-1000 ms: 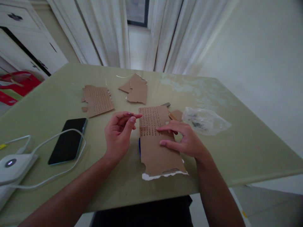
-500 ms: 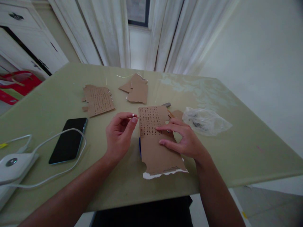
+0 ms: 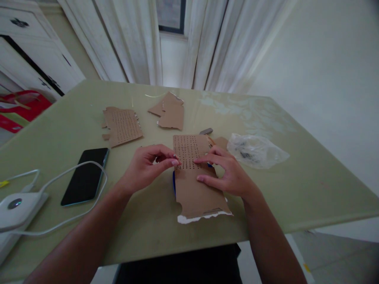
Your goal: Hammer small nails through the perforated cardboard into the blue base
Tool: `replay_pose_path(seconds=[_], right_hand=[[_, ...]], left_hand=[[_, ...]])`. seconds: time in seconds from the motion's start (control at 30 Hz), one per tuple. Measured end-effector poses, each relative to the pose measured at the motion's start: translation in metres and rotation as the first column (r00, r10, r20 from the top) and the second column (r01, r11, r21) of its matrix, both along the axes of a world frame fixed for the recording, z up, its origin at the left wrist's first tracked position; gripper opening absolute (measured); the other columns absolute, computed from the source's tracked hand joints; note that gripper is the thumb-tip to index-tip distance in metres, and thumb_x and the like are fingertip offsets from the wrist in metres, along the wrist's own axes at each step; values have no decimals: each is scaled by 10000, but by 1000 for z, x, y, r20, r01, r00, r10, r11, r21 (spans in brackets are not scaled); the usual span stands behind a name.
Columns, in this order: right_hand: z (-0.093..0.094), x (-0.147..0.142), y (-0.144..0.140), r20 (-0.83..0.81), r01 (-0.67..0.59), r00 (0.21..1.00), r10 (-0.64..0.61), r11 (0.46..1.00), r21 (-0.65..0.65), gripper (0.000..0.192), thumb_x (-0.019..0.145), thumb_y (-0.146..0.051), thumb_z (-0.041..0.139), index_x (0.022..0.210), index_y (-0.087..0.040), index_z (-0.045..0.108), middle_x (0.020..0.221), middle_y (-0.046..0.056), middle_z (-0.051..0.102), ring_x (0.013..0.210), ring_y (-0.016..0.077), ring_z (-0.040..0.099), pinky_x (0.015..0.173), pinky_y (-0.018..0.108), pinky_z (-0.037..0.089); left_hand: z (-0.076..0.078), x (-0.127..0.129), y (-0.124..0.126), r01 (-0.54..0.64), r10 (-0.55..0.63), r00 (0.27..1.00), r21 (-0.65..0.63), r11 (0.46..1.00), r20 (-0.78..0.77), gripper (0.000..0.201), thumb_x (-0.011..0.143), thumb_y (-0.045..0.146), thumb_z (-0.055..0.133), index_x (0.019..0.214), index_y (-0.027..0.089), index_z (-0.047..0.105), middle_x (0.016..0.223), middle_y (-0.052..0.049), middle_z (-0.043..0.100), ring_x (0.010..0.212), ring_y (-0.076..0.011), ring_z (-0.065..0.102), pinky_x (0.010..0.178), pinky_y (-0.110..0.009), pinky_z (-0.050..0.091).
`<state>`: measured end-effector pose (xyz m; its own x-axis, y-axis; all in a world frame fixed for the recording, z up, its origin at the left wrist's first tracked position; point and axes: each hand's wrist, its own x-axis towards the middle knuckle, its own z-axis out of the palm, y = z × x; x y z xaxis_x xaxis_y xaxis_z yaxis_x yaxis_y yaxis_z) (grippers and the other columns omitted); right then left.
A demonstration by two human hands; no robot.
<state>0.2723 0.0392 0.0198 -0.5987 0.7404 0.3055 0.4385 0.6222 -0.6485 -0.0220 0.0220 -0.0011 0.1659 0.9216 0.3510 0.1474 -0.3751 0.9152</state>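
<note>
The left hand (image 3: 147,165) pinches a small pin (image 3: 174,157) at the edge of the punched card (image 3: 194,177), which lies on the desk (image 3: 296,185) between both hands. The right hand (image 3: 229,173) presses it flat, fingers spread. A phone (image 3: 85,175) lies left of the left hand.

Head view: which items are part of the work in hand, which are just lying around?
In hand:
- left hand, pinching something too small to identify, at the edge of the perforated cardboard sheet
- right hand, pressing that sheet flat

Lying about:
- phone
- white cable
- plastic bag
- two other cardboard pieces
- table
</note>
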Motion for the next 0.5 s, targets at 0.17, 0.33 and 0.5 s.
replay_pose_path(seconds=[0.17, 0.33, 0.5], right_hand=[[0, 0, 1, -5, -15, 1000, 15, 1000, -9, 400, 923, -430, 897, 1268, -242, 824, 1087, 64, 685, 998, 237, 696, 928, 397, 574], [0, 0, 1, -4, -17, 1000, 17, 1000, -12, 397, 926, -438, 892, 1264, -241, 823, 1075, 66, 687, 976, 234, 693, 910, 395, 578], [0, 0, 0, -7, -15, 1000, 15, 1000, -18, 389, 928, -436, 889, 1261, -247, 821, 1079, 67, 689, 978, 235, 691, 906, 397, 578]], left_hand=[[3, -5, 1, 51, -48, 993, 27, 998, -106, 196, 909, 389, 909, 870, 203, 864, 781, -60, 816, 632, -149, 674, 560, -268, 456], [5, -7, 1, 79, -76, 985, 19, 997, -153, 204, 923, 391, 893, 866, 198, 859, 778, -61, 807, 634, -149, 649, 557, -275, 431], [7, -8, 1, 98, -95, 982, 11, 995, -161, 217, 928, 393, 885, 849, 195, 847, 762, -56, 796, 626, -145, 631, 554, -272, 433]])
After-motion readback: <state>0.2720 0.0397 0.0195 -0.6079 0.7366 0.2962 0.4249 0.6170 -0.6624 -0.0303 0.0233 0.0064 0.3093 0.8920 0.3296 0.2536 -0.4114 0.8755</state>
